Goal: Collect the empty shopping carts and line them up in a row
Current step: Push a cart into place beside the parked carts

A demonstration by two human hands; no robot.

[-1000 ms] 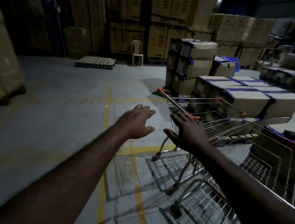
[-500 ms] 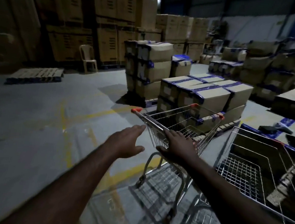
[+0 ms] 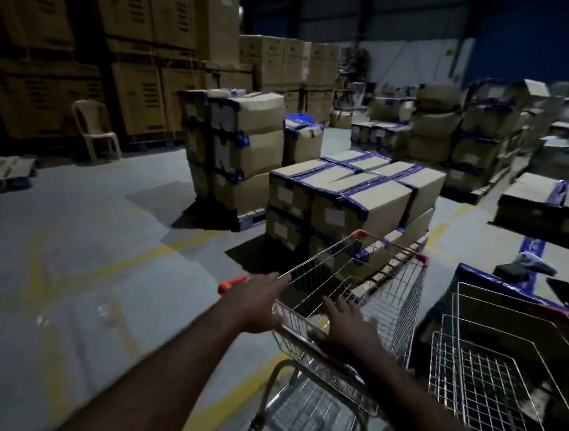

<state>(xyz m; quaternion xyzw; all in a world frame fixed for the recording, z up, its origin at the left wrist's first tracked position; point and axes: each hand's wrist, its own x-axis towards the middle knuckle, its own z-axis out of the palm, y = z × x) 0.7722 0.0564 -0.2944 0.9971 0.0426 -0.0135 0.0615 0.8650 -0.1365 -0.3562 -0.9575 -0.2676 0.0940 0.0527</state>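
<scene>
Head view. Item: empty cart (image 3: 407, 294), short of the stacked boxes (image 3: 353, 194), second cart (image 3: 491, 353) just beside it on the right. Left hand (image 3: 258, 302) on the rim by the orange corner (image 3: 232, 284) — whether its fingers wrap the wire, we cannot tell. Right hand (image 3: 349, 327) flat, fingers spread, on the near rim. Our advice: take firm hold, then steer parallel to the neighbour.

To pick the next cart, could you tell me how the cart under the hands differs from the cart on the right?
The middle cart has the left hand and right hand resting on its near rim; the right cart is untouched. The middle cart shows bright orange corner caps; the right cart's look dull red. Both are wire carts.
</scene>
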